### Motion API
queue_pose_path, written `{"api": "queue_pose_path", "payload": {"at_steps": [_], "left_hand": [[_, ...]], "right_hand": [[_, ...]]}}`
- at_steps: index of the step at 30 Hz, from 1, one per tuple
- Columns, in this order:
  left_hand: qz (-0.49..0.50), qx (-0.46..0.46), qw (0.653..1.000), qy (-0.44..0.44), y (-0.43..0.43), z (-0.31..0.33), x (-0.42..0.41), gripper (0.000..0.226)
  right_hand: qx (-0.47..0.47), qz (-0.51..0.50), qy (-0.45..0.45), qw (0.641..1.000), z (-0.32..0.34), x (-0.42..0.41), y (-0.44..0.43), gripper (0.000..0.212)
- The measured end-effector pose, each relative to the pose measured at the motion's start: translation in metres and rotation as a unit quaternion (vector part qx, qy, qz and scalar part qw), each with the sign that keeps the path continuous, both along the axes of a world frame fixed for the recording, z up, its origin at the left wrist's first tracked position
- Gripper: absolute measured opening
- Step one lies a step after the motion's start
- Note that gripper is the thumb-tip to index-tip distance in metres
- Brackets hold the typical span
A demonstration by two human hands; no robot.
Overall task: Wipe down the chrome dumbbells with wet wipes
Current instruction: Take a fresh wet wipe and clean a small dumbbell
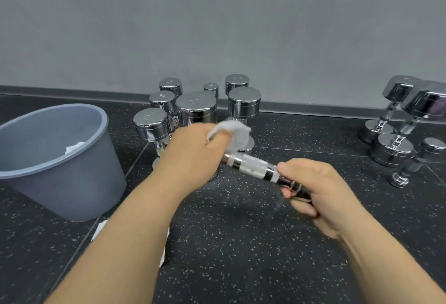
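A small chrome dumbbell (255, 166) is held level above the dark speckled floor. My right hand (316, 192) grips its near end, which the fingers hide. My left hand (193, 149) grips a white wet wipe (235, 132) against the dumbbell's far end, and the wipe drapes over the handle. Several upright chrome dumbbells (198, 108) stand in a cluster behind my left hand. Three more chrome dumbbells (398, 132) stand and lean at the right.
A grey plastic bin (48, 159) with a crumpled white wipe inside stands at the left. A white packet (101, 229) lies on the floor, mostly hidden under my left forearm. A grey wall with a skirting board (72, 92) runs along the back.
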State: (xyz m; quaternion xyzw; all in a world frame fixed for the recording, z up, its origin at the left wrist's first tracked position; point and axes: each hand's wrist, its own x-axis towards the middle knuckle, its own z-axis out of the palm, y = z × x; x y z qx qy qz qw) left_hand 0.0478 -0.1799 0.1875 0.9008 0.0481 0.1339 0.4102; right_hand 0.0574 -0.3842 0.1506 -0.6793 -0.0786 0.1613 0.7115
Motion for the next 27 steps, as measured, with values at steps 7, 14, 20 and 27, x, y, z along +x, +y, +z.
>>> {"api": "queue_pose_path", "payload": {"at_steps": [7,14,20,27], "left_hand": [[-0.016,-0.298,0.952,0.062,0.003,-0.009,-0.002,0.045],[0.058,-0.496,0.861,-0.1,-0.024,-0.007,0.008,0.045],[0.125,-0.432,0.883,-0.135,-0.042,-0.022,0.013,0.024],[0.093,-0.523,0.843,-0.087,-0.038,-0.012,0.009,0.057]], "right_hand": [[0.027,-0.038,0.074,0.996,-0.015,0.002,0.005,0.021],[0.228,-0.054,0.291,0.928,-0.028,-0.016,0.042,0.016],[0.125,-0.176,0.072,0.974,-0.038,-0.024,0.062,0.03],[0.111,-0.154,0.054,0.98,-0.033,-0.022,0.059,0.03]]}}
